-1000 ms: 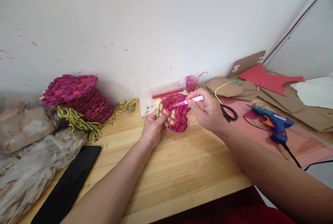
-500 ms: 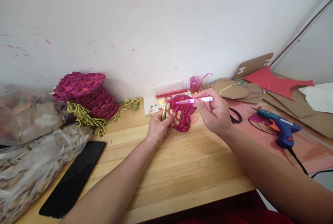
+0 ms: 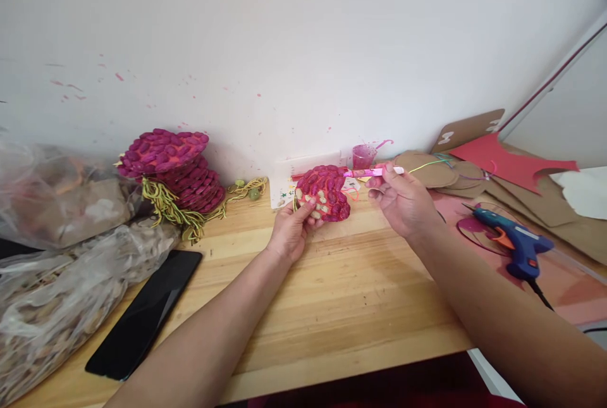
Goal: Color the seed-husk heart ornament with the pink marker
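Note:
My left hand [image 3: 288,232] is closed on the lower left edge of a craft piece [image 3: 327,183] and holds it tilted up over the table. Small shell-like pieces cover its face. Most are painted magenta; several near my thumb are pale and bare. In my right hand [image 3: 403,202] is a slim, white-handled paintbrush [image 3: 374,172] stained pink, pinched between thumb and fingers. Its tip is at the upper right edge of the craft piece; whether it touches I cannot tell. A pink-stained plastic cup [image 3: 364,156] stands behind, by the wall.
Magenta shell-covered pieces [image 3: 164,152] are stacked at left, with yellow-green yarn [image 3: 168,205]. Plastic bags [image 3: 90,294] and a black phone [image 3: 147,313] lie nearer. At right are a blue glue gun [image 3: 515,240], cardboard shapes [image 3: 424,171] and red paper [image 3: 512,161].
My right hand has moved right, drawing the paintbrush from across the craft piece's face to its upper right edge. My left hand still holds the piece. The view has shifted slightly.

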A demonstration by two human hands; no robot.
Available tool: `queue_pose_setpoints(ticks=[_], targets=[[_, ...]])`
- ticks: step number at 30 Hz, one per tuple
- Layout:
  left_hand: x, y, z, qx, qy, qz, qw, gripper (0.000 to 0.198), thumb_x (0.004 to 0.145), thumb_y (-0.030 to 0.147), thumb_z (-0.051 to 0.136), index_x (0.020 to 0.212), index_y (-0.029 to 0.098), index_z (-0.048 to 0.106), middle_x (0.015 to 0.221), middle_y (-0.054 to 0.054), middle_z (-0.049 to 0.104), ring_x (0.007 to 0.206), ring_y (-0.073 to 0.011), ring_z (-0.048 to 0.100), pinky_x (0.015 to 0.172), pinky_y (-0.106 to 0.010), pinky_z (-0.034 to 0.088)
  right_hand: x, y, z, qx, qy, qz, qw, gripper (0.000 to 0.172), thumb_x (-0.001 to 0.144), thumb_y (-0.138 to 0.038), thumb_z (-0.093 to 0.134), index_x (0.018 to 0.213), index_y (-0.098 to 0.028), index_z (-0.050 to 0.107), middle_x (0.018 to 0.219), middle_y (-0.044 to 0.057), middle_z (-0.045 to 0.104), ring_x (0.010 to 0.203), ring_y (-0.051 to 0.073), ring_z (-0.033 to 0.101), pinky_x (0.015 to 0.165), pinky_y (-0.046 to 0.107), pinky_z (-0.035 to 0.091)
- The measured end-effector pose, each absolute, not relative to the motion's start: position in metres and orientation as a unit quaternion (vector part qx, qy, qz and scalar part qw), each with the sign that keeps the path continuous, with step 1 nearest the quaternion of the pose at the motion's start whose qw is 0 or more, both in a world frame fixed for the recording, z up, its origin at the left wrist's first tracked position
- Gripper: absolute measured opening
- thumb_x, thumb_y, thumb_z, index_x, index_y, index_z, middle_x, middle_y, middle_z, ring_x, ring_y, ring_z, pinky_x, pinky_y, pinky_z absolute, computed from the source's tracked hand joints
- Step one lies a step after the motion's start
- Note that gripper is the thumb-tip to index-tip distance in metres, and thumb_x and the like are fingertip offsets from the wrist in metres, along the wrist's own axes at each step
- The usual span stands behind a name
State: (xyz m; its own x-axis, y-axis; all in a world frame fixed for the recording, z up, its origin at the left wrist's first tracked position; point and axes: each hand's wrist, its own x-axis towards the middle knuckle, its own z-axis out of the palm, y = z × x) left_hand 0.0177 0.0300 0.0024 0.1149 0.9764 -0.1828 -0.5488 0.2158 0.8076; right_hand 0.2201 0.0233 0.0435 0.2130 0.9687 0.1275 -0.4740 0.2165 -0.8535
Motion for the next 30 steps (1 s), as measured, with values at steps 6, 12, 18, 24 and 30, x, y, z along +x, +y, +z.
queue_pose_setpoints(ticks=[6, 12, 18, 24, 30], targets=[[0.0178, 0.0271, 0.006, 0.296, 0.354, 0.552, 0.695, 0.046, 0.056, 0.034, 0.096, 0.083, 0.013, 0.065, 0.065, 0.002, 0.068, 0.049, -0.0062, 0.055, 0.063, -0.029, 0.062, 0.2197, 0.0236, 0.0443, -0.364, -0.316, 0.54, 0.691, 0.043, 0.056, -0.048, 0.096, 0.075, -0.022, 0.066, 0.065, -0.006, 0.065, 0.066, 0.009, 0.059, 0.058, 0.021, 0.045], [0.0165, 0.0283, 0.0057, 0.298, 0.368, 0.544, 0.693, 0.045, 0.057, 0.031, 0.094, 0.086, 0.015, 0.064, 0.071, 0.001, 0.071, 0.049, -0.0086, 0.06, 0.054, -0.025, 0.058, 0.2221, 0.0223, 0.0483, -0.358, -0.284, 0.577, 0.677, 0.037, 0.06, -0.04, 0.095, 0.075, -0.024, 0.065, 0.063, -0.008, 0.063, 0.067, 0.008, 0.059, 0.058, 0.021, 0.043], [0.017, 0.03, 0.0059, 0.294, 0.371, 0.545, 0.692, 0.046, 0.054, 0.028, 0.097, 0.082, 0.015, 0.063, 0.077, -0.001, 0.072, 0.052, -0.0074, 0.062, 0.037, -0.014, 0.035, 0.2217, 0.0206, 0.0474, -0.367, -0.311, 0.591, 0.648, 0.036, 0.063, -0.041, 0.093, 0.075, -0.023, 0.065, 0.063, -0.007, 0.062, 0.071, 0.01, 0.061, 0.061, 0.023, 0.042], [0.0174, 0.0323, 0.009, 0.247, 0.373, 0.562, 0.696, 0.042, 0.06, 0.024, 0.095, 0.089, 0.016, 0.065, 0.08, -0.001, 0.072, 0.063, -0.009, 0.067, 0.048, -0.015, 0.048, 0.2228, 0.0174, 0.0474, -0.366, -0.323, 0.648, 0.585, 0.036, 0.063, -0.042, 0.093, 0.077, -0.023, 0.065, 0.069, -0.006, 0.065, 0.083, 0.013, 0.066, 0.067, 0.024, 0.045], [0.0182, 0.0344, 0.0058, 0.224, 0.376, 0.585, 0.683, 0.048, 0.051, 0.023, 0.099, 0.083, 0.016, 0.064, 0.072, 0.005, 0.066, 0.053, -0.0044, 0.058, 0.044, -0.014, 0.046, 0.2161, 0.0153, 0.0435, -0.379, -0.287, 0.678, 0.56, 0.034, 0.064, -0.039, 0.093, 0.08, -0.023, 0.068, 0.071, -0.005, 0.068, 0.075, 0.012, 0.065, 0.063, 0.023, 0.048]])
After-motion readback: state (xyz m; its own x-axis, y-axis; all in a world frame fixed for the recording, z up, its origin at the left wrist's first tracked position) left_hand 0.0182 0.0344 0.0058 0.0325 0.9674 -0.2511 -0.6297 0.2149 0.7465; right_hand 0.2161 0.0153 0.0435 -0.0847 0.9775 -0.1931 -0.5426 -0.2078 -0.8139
